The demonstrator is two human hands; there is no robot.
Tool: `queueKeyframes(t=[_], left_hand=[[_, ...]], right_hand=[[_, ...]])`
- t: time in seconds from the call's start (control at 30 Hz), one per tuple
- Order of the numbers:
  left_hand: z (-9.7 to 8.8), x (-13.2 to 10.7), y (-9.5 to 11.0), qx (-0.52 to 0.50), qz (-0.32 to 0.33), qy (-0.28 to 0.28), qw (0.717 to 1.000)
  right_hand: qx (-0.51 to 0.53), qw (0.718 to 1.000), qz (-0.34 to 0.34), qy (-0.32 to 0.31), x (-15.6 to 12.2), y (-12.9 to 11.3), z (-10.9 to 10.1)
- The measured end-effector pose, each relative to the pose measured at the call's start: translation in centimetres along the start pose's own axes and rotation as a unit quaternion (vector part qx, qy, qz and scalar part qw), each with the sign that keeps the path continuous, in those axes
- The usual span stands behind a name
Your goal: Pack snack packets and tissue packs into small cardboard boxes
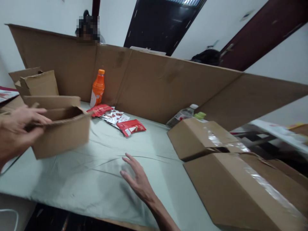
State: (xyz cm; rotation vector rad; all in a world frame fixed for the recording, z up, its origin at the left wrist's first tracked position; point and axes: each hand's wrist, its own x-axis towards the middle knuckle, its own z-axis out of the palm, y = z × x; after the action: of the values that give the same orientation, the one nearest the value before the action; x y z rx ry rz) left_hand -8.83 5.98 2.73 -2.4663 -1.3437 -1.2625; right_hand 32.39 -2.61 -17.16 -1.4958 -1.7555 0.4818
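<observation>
My left hand (16, 131) grips the near rim of a small open cardboard box (64, 133) at the left of the table, fingers curled over its edge. My right hand (137, 178) hovers flat and open over the pale green cloth (101, 160), fingers spread, holding nothing. Beyond the box lie red and white snack packets (117, 120) and an orange drink bottle (98, 88) standing upright against the cardboard wall.
A tall cardboard partition (156, 83) runs across the back of the table. A large taped cardboard box (231, 179) lies at the right, with a clear plastic bottle (183, 115) on its side behind it. More cardboard boxes (36, 83) stand at far left. A person is partly visible behind the partition.
</observation>
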Motion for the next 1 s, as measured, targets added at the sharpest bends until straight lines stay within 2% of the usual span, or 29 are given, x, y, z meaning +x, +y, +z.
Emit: queueKeyframes(t=[0.1,0.2,0.27,0.37,0.43,0.5,0.57,0.63,0.73,0.83,0.9,1.0], left_hand=[[4.0,-1.3,4.9,-0.092,0.123,-0.118,0.981],[7.2,-3.0,8.1,-0.133,0.167,-0.168,0.962],[8.0,-3.5,8.9,-0.131,0.183,-0.187,0.956],[7.3,-3.2,8.2,-0.088,0.196,-0.182,0.960],[6.2,-2.6,7.0,-0.035,0.207,-0.158,0.965],[5.3,-2.1,5.7,0.014,0.231,-0.145,0.962],[4.9,-2.1,4.8,0.038,0.248,-0.153,0.956],[5.3,-2.3,4.6,0.024,0.235,-0.162,0.958],[6.3,-2.8,5.3,-0.028,0.188,-0.156,0.969],[6.8,-2.8,6.2,-0.037,0.176,-0.138,0.974],[6.7,-2.6,6.4,-0.021,0.179,-0.130,0.975],[6.6,-2.6,6.2,-0.011,0.177,-0.138,0.975]], right_hand=[[0.189,0.979,0.053,0.062,0.2,-0.8,-2.1],[0.315,0.938,0.102,0.107,-0.2,-1.1,-3.0],[0.339,0.927,0.119,0.111,-0.5,-1.0,-3.0],[0.324,0.936,0.103,0.089,-0.3,-0.7,-3.1],[0.244,0.963,0.083,0.079,0.9,-0.2,-3.7],[0.051,0.995,0.060,0.064,3.2,0.7,-4.7],[-0.159,0.986,0.038,0.043,6.6,2.1,-5.5],[-0.281,0.959,0.025,0.022,10.6,3.9,-5.6],[-0.342,0.939,0.024,0.006,16.3,6.4,-4.4],[-0.386,0.922,0.016,-0.013,19.9,8.0,-3.3],[-0.403,0.915,0.014,-0.023,20.8,8.3,-3.6],[-0.423,0.906,0.014,-0.030,19.6,8.0,-6.1]])
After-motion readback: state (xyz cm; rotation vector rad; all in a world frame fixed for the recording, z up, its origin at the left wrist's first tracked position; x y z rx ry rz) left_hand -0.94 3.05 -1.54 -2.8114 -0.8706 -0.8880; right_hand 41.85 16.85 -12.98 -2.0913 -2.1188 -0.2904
